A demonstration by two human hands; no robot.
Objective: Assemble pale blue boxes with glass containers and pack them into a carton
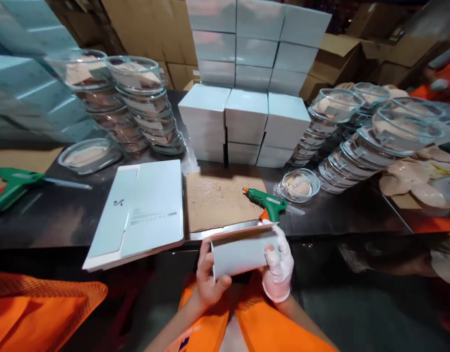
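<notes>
A worker in an orange vest holds a pale blue carton (243, 252) just below the near edge of a dark tabletop (63, 215), its long axis running left to right and tilted slightly up toward the right. The bare left hand (207, 276) grips the carton's left end; the right hand (279, 266), in a white glove, clasps the right end. Behind it, a green glue gun (267, 199) lies on a brown board (217, 200), nozzle pointing left. To the left, a stack of flat carton blanks (140, 210) bears small print too fine to read. Finished boxes (245, 117) stand stacked at the back. Clear lidded bowls (137, 98), each holding a beige pad, rise in leaning stacks on both sides.
</notes>
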